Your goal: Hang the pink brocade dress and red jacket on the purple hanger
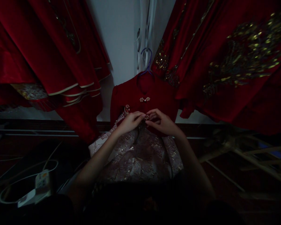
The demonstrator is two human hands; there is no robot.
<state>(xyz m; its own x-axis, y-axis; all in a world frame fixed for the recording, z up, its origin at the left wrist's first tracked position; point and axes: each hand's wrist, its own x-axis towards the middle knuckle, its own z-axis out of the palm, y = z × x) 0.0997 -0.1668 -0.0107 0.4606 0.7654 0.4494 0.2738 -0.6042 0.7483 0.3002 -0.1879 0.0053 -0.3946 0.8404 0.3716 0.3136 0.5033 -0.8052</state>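
Note:
A red jacket (pixel 126 90) hangs in front of me on a thin blue-purple hanger (pixel 150 61). High on its front sits a fastened beaded flower clasp (pixel 144 99). Lower down, my left hand (pixel 131 121) pinches one side of a second beaded clasp (pixel 147 117). From the other side, my right hand (pixel 163 122) curls thumb and fingers around that clasp. The fingers partly cover it, so I cannot tell whether it is fastened. A shiny pink and silver patterned garment (pixel 142 162) spreads below my hands.
Red garments with pale trim (pixel 70 72) hang at the left, and red ones with gold sequins (pixel 248 53) at the right. On the lower left is a power strip (pixel 42 181) with a looping white cable. A wooden frame (pixel 245 153) stands at the lower right.

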